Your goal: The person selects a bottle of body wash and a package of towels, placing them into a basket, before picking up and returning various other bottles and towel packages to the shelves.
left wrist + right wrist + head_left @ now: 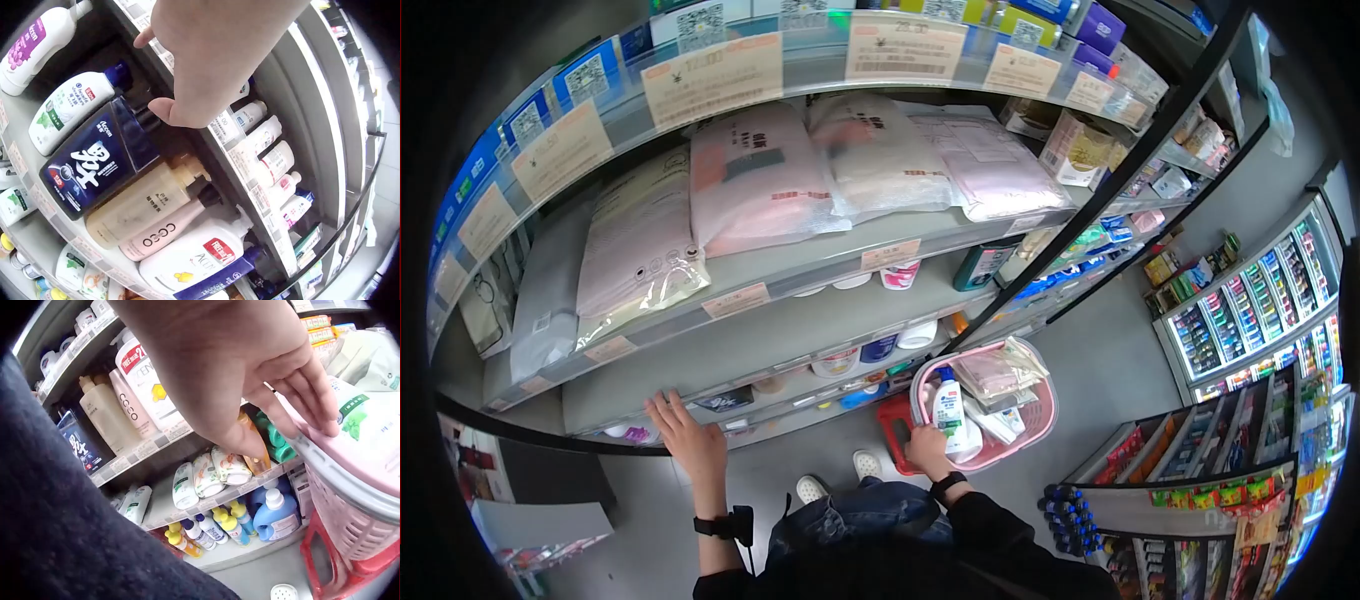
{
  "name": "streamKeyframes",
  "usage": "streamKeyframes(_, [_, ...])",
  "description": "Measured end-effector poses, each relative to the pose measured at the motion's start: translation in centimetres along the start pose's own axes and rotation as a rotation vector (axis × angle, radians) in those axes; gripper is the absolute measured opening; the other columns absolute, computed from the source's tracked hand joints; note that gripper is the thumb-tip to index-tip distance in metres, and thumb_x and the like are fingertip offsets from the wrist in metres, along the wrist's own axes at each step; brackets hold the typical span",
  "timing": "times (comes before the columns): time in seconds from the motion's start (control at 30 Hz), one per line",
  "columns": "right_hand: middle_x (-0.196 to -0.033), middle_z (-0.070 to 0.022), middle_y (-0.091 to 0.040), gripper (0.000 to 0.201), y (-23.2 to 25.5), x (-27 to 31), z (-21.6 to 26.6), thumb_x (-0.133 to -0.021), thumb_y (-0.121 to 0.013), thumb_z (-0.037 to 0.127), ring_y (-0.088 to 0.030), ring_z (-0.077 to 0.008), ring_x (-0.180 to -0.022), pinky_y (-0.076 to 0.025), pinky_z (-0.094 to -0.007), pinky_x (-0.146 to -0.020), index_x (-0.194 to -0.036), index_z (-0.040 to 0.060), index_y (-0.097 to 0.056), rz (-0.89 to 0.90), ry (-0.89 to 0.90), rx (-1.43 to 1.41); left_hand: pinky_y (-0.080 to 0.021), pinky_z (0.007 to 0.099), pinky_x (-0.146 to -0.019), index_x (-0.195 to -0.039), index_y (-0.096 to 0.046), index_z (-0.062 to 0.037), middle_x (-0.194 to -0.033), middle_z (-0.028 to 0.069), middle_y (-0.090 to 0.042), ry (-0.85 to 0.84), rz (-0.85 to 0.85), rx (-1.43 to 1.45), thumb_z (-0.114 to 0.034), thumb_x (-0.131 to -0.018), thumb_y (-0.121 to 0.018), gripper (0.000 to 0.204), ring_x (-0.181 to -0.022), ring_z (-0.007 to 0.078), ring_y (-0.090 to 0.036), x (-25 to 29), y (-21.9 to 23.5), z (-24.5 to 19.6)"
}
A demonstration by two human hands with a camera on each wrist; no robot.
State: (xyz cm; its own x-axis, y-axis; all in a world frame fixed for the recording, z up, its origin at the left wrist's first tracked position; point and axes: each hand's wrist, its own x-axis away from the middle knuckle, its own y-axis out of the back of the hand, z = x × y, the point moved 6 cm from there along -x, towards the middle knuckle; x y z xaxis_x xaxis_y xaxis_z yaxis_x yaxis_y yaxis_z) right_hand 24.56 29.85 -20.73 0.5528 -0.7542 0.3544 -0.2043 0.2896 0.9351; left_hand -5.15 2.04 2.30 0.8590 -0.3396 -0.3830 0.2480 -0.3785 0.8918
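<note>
My left hand (pixel 690 440) is held in front of the lower shelf's edge, fingers extended and holding nothing. In the left wrist view it hovers over a row of bottles, among them a dark blue bottle (pixel 94 162) and a white shampoo bottle (pixel 72 109). My right hand (pixel 928 450) is at the near-left rim of a pink shopping basket (pixel 1050 400), its fingertips right at the rim and thumb apart in the right wrist view. A white shampoo bottle with a blue cap (pixel 948 405) stands in the basket beside flat plastic-wrapped packs (pixel 1000 375).
Bagged pink packs (pixel 760 180) fill the shelf above. A red frame (pixel 893 425) adjoins the basket. A black shelf post (pixel 1090 215) slants between the shelf bays. Snack racks (pixel 1180 450) and a drinks fridge (pixel 1250 290) stand at the right.
</note>
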Motion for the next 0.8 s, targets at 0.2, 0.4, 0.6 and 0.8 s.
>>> streamKeyframes(0.2, [-0.090, -0.0201, -0.068, 0.035, 0.3, -0.5, -0.9, -0.075, -0.065, 0.032, -0.068, -0.0347, -0.083, -0.056, -0.0428, -0.074, -0.091, 0.0011, -0.069, 0.060, -0.001, -0.126, -0.032, 0.0511, -0.104, -0.138, -0.033, 0.0004, -0.147, 0.0227, -0.027, -0.030, 0.011, -0.039, -0.003, -0.063, -0.060, 0.080, -0.142, 0.0420, -0.015, 0.0, -0.3, -0.1])
streamKeyframes(0.4, [-0.102, -0.0208, -0.064, 0.037, 5.8, -1.2, 2.7, -0.078, -0.065, 0.023, -0.064, -0.0371, -0.094, -0.052, -0.0462, -0.082, -0.107, 0.0014, -0.063, -0.037, 0.138, -0.381, -0.034, 0.0503, -0.103, -0.141, -0.028, -0.0004, -0.147, 0.0223, -0.026, 0.020, 0.089, -0.093, -0.008, -0.062, -0.066, 0.088, -0.142, 0.0426, -0.014, -0.4, -0.5, -0.1])
streamKeyframes(0.6, [-0.116, -0.0208, -0.055, 0.035, 15.7, -0.7, 10.6, -0.078, -0.062, 0.007, -0.056, -0.0376, -0.104, -0.047, -0.0442, -0.088, -0.112, 0.0010, -0.056, -0.501, 0.656, -0.694, -0.032, 0.0506, -0.105, -0.142, -0.028, -0.0010, -0.147, 0.0234, -0.026, -0.003, 0.111, -0.057, -0.004, -0.059, -0.059, 0.088, -0.142, 0.0428, -0.014, -0.3, 0.0, 0.1])
streamKeyframes(0.8, [-0.117, -0.0191, -0.055, 0.035, 18.3, 0.1, 15.7, -0.075, -0.062, 0.006, -0.052, -0.0378, -0.110, -0.043, -0.0439, -0.094, -0.110, 0.0010, -0.057, -0.532, 0.868, -0.658, -0.036, 0.0504, -0.099, -0.144, -0.030, -0.0071, -0.149, 0.0189, -0.026, -0.039, 0.084, -0.041, -0.005, -0.060, -0.064, 0.090, -0.142, 0.0400, -0.017, 0.0, 0.5, 0.9])
